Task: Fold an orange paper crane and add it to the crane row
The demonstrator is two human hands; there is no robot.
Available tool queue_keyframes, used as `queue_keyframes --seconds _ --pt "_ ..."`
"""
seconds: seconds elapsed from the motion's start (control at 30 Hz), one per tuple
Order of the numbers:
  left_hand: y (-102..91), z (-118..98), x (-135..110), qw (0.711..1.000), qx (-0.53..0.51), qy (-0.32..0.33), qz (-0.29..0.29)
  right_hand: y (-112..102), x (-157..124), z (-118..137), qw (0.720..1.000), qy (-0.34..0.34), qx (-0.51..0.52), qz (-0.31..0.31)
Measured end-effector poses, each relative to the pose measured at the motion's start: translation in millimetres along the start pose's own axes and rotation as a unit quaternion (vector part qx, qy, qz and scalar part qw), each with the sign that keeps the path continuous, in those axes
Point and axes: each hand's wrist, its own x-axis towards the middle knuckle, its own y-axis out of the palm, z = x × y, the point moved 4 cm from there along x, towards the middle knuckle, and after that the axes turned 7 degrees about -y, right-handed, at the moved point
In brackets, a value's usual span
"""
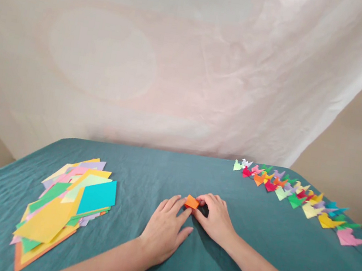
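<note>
A small piece of folded orange origami paper (192, 201) lies on the teal cloth in front of me. My left hand (165, 225) rests palm down with its fingers stretched out, the fingertips touching the paper's left side and the thumb held apart. At the right edge of the paper, my right hand (216, 216) pinches it between thumb and fingers. The fingertips of both hands cover parts of the paper's edges, so its exact fold cannot be made out.
A loose pile of coloured paper sheets (49, 220) spreads on the left, a blue sheet (97, 196) on top. Rows of folded paper birds (295, 200) in several colours run along the right side of the table (148, 167). Behind hangs a pale cloth (178, 70).
</note>
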Motion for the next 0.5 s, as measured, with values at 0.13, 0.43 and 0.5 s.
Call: queue_keyframes --seconds 0.13,0.43,0.5 --pt "2.3 1.5 0.7 1.000 -0.006 -0.003 0.013 -2.0 0.0 -2.1 1.000 -0.005 0.029 0.004" --pt "4.1 3.4 1.1 0.999 -0.018 0.001 0.029 -4.0 6.2 -22.9 0.994 -0.004 0.112 0.008" --pt "4.1 3.1 0.9 0.999 -0.017 0.001 0.028 -3.0 9.1 -25.9 0.994 -0.008 0.111 0.009"
